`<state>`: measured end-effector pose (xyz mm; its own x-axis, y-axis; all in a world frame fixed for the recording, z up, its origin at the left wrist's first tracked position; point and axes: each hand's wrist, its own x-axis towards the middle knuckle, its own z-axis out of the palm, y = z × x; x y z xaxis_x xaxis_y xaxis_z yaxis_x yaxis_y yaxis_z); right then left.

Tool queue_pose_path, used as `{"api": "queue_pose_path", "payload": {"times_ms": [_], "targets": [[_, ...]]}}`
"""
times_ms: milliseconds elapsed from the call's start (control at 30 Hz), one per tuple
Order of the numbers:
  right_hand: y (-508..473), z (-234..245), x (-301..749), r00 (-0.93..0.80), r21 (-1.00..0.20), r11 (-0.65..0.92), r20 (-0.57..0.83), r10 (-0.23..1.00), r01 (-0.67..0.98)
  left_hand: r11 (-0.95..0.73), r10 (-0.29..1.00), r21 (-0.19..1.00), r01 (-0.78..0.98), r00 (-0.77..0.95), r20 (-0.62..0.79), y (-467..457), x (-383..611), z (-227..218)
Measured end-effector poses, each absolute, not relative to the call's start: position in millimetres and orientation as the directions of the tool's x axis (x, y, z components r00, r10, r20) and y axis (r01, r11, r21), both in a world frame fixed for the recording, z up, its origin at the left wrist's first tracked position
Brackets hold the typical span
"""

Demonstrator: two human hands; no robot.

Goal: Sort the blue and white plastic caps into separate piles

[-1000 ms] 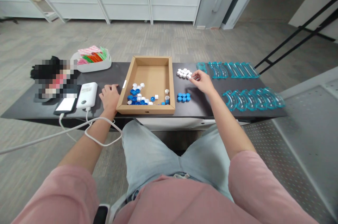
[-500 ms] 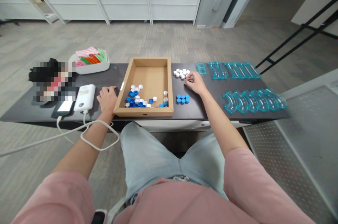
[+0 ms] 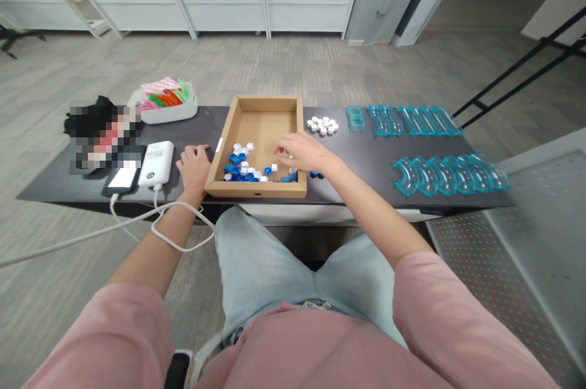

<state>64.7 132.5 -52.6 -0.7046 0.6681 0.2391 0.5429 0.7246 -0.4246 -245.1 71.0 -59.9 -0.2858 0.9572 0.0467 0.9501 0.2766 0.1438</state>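
My right hand (image 3: 300, 151) hangs over the right side of the cardboard box (image 3: 300, 120), fingers stretched leftward and apart, with nothing visible in them. Below its fingertips lie blue hexagonal pieces (image 3: 235, 159) and white hexagonal pieces (image 3: 245, 168), loose along the box's near side. My left hand (image 3: 195, 166) rests on the table against the box's left wall, its fingers spread. To the right of the box sits a cluster of white hexagonal pieces (image 3: 323, 126). Nearer me is a group of blue hexagonal pieces (image 3: 315, 174), mostly hidden by my right hand and wrist.
Teal clear plastic parts (image 3: 451, 175) stand in rows on the right of the dark table (image 3: 361, 187). At the left are a white power bank (image 3: 156, 164), a phone (image 3: 123, 175), a white cable (image 3: 183, 250) and a white basket (image 3: 176, 113) of colourful items.
My right hand has moved left from the white cluster to above the box, leaving the cluster on the table. My left hand stays beside the box. The whole view has shifted slightly.
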Motion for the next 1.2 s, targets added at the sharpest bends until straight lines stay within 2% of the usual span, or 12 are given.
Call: {"api": "queue_pose_path", "payload": {"times_ms": [100, 200, 267, 333, 467, 600, 767, 933, 1200], "targets": [[128, -50, 29, -0.768, -0.276, 0.742, 0.022, 0.64, 0.611, 0.269, 0.959, 0.148, 0.952, -0.28, 0.055, 71, -246, -61], [129, -51, 16, -0.792, -0.272, 0.754, -0.055, 0.608, 0.598, 0.261, 0.961, 0.154, 0.953, -0.271, 0.051, 70, -247, -60], [132, -50, 21, -0.793, -0.348, 0.744, 0.004, 0.61, 0.57, 0.26, 0.961, 0.159, 0.953, -0.271, 0.051, 70, -246, -59], [137, -49, 36, -0.744, -0.454, 0.707, 0.131, 0.655, 0.542, 0.267, 0.959, 0.162, 0.95, -0.278, 0.053, 70, -245, -58], [153, -55, 88, -0.533, -0.703, 0.591, 0.349, 0.771, 0.395, 0.289, 0.952, 0.165, 0.943, -0.302, 0.057, 72, -242, -59], [173, -78, 147, -0.303, -0.868, 0.435, 0.359, 0.883, 0.239, 0.295, 0.949, 0.144, 0.945, -0.308, 0.074, 72, -241, -61], [189, -113, 191, -0.08, -0.93, 0.311, 0.301, 0.95, 0.196, 0.302, 0.946, 0.129, 0.945, -0.313, 0.081, 72, -241, -61], [193, -140, 202, -0.022, -0.973, 0.194, 0.192, 0.981, 0.127, 0.327, 0.94, 0.12, 0.937, -0.336, 0.057, 74, -240, -60], [197, -151, 210, -0.037, -0.929, 0.273, 0.273, 0.961, 0.248, 0.329, 0.942, 0.118, 0.937, -0.334, 0.024, 73, -238, -56]]}}
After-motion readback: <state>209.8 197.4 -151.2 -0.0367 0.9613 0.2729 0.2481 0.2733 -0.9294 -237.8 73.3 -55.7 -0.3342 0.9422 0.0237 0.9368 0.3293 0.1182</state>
